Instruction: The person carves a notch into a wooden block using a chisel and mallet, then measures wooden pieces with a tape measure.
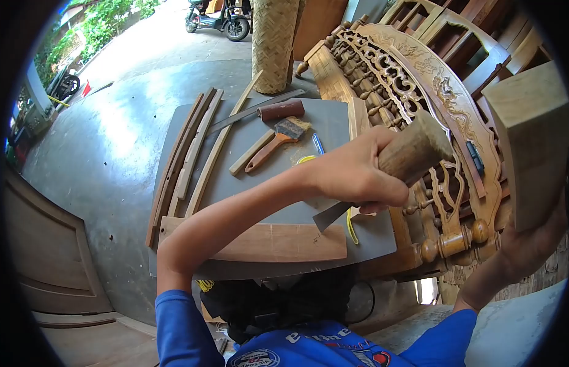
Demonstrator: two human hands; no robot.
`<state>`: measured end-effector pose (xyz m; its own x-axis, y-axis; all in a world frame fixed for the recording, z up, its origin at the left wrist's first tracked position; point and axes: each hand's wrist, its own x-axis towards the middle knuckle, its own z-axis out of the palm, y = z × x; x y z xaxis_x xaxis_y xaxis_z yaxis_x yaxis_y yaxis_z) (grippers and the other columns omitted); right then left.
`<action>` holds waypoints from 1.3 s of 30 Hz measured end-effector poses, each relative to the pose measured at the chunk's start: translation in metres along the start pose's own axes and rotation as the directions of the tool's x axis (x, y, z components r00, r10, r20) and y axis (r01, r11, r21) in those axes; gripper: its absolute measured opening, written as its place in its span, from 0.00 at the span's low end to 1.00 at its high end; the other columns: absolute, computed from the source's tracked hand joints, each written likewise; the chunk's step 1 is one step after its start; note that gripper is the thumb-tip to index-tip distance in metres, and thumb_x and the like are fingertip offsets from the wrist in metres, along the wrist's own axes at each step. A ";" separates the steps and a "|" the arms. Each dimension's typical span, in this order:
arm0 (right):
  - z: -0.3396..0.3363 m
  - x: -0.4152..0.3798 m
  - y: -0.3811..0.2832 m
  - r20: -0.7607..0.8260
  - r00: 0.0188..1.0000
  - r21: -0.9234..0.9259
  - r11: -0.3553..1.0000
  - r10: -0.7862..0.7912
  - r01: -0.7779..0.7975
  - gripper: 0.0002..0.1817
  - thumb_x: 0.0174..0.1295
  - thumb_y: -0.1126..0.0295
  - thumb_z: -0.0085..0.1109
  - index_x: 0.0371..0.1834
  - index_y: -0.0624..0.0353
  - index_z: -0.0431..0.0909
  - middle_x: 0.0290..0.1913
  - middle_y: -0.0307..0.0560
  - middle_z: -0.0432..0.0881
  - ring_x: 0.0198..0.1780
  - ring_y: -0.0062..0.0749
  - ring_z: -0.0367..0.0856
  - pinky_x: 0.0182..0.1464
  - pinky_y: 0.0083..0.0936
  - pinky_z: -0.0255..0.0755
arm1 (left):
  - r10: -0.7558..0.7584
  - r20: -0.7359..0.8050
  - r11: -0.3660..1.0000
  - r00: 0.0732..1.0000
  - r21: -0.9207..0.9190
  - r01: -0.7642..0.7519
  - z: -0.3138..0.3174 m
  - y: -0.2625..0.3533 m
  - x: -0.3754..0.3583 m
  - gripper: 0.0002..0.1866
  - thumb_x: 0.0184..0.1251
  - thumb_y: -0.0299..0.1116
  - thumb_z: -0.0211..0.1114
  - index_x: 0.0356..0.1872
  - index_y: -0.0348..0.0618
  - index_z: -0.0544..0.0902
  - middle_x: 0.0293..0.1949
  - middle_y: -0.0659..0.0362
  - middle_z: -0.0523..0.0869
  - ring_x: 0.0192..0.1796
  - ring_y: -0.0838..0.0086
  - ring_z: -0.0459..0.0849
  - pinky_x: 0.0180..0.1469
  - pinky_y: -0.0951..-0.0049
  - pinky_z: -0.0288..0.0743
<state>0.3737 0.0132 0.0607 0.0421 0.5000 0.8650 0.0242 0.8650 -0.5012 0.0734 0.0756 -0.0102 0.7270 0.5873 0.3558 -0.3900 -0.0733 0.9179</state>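
My left hand is closed around the thick wooden handle of a chisel. Its flat metal blade points down to the left, the tip overlapping the upper edge of a wooden board in this view. The board lies across the near side of the grey table, with faint lines marked on it. At the right edge, my right hand grips a large squared wooden block, raised beside the table; part of the fingers is hidden behind it.
On the grey table lie wooden strips, an orange-handled brush, a reddish-brown cylinder, a saw blade and a blue pen-like item. Carved wooden furniture crowds the right side. A woven column stands behind.
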 end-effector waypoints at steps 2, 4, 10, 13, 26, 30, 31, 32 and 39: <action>0.003 -0.002 0.004 -0.105 0.992 -0.087 0.995 -0.066 0.057 0.17 0.65 0.71 0.41 0.56 0.66 0.68 0.58 0.54 0.68 0.57 0.39 0.70 0.58 0.34 0.68 | -0.015 -0.004 1.000 1.000 0.020 0.015 0.002 0.000 0.000 0.12 0.41 0.24 0.61 0.30 0.34 0.71 0.14 0.61 0.72 0.14 0.81 0.70 0.15 0.82 0.62; 0.014 0.000 0.004 -0.195 0.977 -0.102 0.993 -0.085 0.067 0.17 0.65 0.70 0.42 0.54 0.65 0.70 0.57 0.52 0.69 0.56 0.35 0.70 0.58 0.30 0.68 | -0.018 -0.013 1.000 1.000 0.017 0.018 0.003 0.002 -0.002 0.11 0.41 0.24 0.61 0.29 0.35 0.72 0.15 0.61 0.72 0.14 0.82 0.70 0.15 0.82 0.62; 0.028 0.003 0.009 -0.211 0.974 -0.087 0.995 -0.076 0.058 0.17 0.62 0.66 0.51 0.52 0.63 0.72 0.56 0.46 0.71 0.55 0.29 0.71 0.56 0.25 0.67 | -0.012 0.019 0.998 1.000 0.068 0.010 0.002 -0.002 -0.004 0.09 0.41 0.24 0.62 0.26 0.35 0.72 0.15 0.62 0.72 0.14 0.83 0.70 0.15 0.83 0.61; 0.060 0.005 0.005 -0.300 0.954 -0.149 0.989 -0.029 -0.017 0.20 0.59 0.65 0.56 0.51 0.65 0.71 0.54 0.48 0.71 0.54 0.29 0.72 0.56 0.25 0.67 | -0.020 0.001 0.998 1.000 0.051 0.020 0.004 -0.001 -0.004 0.09 0.41 0.24 0.62 0.26 0.36 0.72 0.15 0.63 0.72 0.14 0.83 0.70 0.15 0.83 0.61; 0.142 0.045 -0.014 0.035 0.946 -0.340 0.886 -0.323 0.315 0.35 0.58 0.47 0.48 0.58 0.67 0.58 0.53 0.57 0.69 0.50 0.38 0.76 0.52 0.30 0.76 | 0.103 0.017 0.976 0.995 0.190 -0.105 0.003 -0.007 -0.002 0.06 0.41 0.25 0.61 0.21 0.40 0.73 0.16 0.66 0.71 0.17 0.85 0.69 0.18 0.82 0.62; 0.151 0.047 -0.014 0.080 0.940 -0.318 0.885 -0.333 0.341 0.39 0.58 0.41 0.45 0.59 0.65 0.56 0.53 0.58 0.67 0.53 0.42 0.74 0.54 0.33 0.75 | 0.047 -0.001 0.990 0.999 0.133 -0.047 0.004 -0.003 -0.003 0.06 0.41 0.25 0.61 0.21 0.39 0.72 0.16 0.66 0.71 0.17 0.84 0.69 0.18 0.82 0.62; 0.153 0.046 -0.014 0.085 0.946 -0.315 0.893 -0.311 0.322 0.40 0.57 0.41 0.45 0.60 0.65 0.55 0.54 0.58 0.67 0.54 0.42 0.72 0.55 0.34 0.74 | 0.039 0.003 0.993 0.999 0.110 -0.039 0.005 -0.001 -0.004 0.06 0.41 0.25 0.61 0.21 0.39 0.72 0.16 0.66 0.71 0.17 0.84 0.69 0.18 0.82 0.62; 0.155 0.045 -0.015 0.093 0.953 -0.311 0.901 -0.289 0.304 0.41 0.56 0.40 0.46 0.61 0.65 0.54 0.54 0.58 0.66 0.55 0.43 0.71 0.56 0.35 0.73 | 0.008 -0.009 0.996 1.000 0.086 -0.007 0.004 0.001 -0.004 0.06 0.41 0.25 0.61 0.21 0.39 0.72 0.16 0.66 0.71 0.17 0.84 0.69 0.18 0.82 0.62; 0.164 0.021 -0.012 0.069 0.985 -0.413 0.894 -0.157 0.172 0.46 0.51 0.37 0.51 0.64 0.61 0.50 0.57 0.57 0.65 0.59 0.44 0.67 0.60 0.38 0.69 | 0.072 0.033 0.984 0.997 0.159 -0.076 0.002 -0.008 -0.001 0.08 0.40 0.22 0.60 0.25 0.37 0.72 0.16 0.63 0.72 0.15 0.82 0.70 0.16 0.81 0.62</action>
<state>0.2105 0.0200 0.0891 -0.0314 0.3593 0.9327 0.4414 0.8422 -0.3096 0.0769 0.0743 -0.0173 0.7154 0.5535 0.4265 -0.3494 -0.2451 0.9043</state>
